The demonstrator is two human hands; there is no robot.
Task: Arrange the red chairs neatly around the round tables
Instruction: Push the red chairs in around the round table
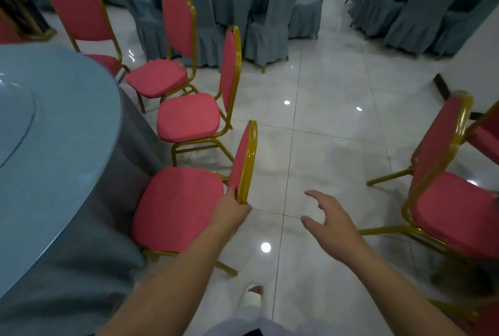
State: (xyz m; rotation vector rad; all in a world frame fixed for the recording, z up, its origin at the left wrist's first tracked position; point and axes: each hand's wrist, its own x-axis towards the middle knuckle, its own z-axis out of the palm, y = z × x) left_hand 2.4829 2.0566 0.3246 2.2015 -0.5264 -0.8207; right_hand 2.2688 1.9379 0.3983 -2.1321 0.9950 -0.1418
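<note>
Bottom centre of frame: one foot in a white slipper [251, 299] on the pale glossy tiled floor [324, 125]. Left hand [229, 214], lower centre, grips the gold frame at the lower edge of the nearest red chair's [178, 208] backrest, its fingers curled round the tube and the thumb on the seat side. Right hand [329, 223], just right of it, holds nothing; its fingers [314, 195] are spread and loosely bent above bare floor, apart from every chair. The nearest red chair stands with its seat against the draped blue-grey cloth of the round bench [54, 119], which fills the left of the frame. Beyond it, along the bench's edge, are a second red chair [189, 117], a third red chair [156, 77] and a fourth red chair [78, 11], set close in a curved row toward the upper left, seats facing the bench. Right edge of frame: another red chair [453, 214], well apart from the bench, with part of one more behind it. Top of frame: chairs in blue-grey covers [270, 30] ring other cloth-covered tables.
</note>
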